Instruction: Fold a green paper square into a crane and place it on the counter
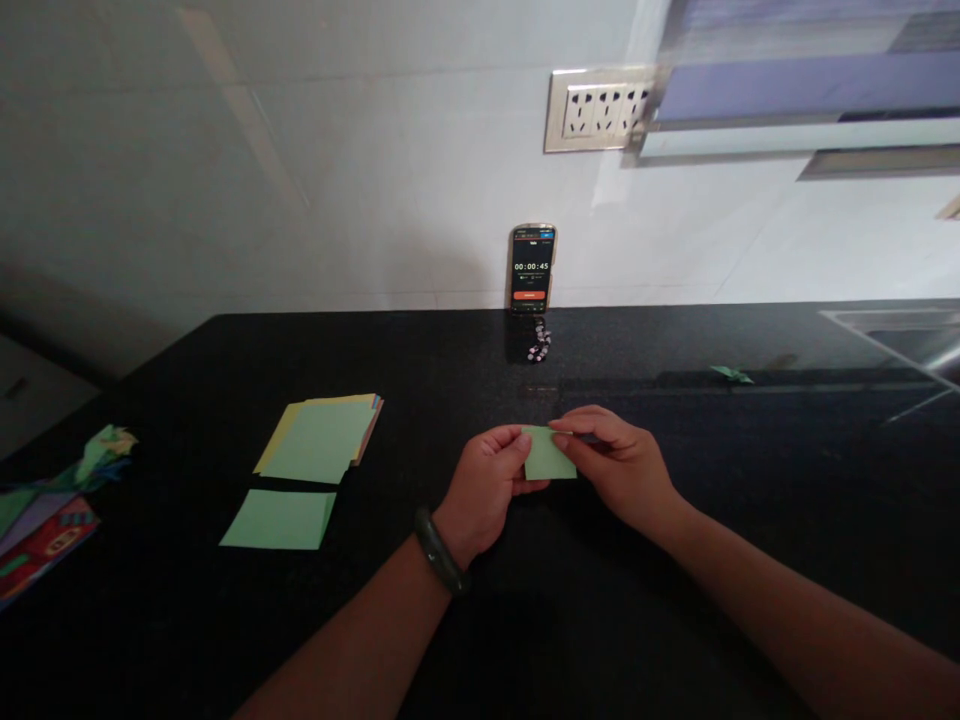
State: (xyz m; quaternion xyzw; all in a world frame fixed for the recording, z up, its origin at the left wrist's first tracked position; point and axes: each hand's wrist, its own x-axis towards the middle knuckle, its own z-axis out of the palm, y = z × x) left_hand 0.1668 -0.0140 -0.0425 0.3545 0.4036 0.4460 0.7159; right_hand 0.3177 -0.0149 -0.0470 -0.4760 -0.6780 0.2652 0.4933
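Note:
A small light green piece of paper is held up between my two hands, above the black countertop. My left hand is closed on its left edge, thumb in front and fingers behind and below. My right hand pinches the upper right part between thumb and index finger. To the left lies a stack of coloured paper with a green sheet on top and yellow edges showing. Just in front of the stack rests a separate green sheet, with a crease near its right end.
A phone with a running timer leans on the wall, its beaded strap on the counter. A small folded green paper piece lies at the right. Colourful packaging and crumpled green paper sit far left.

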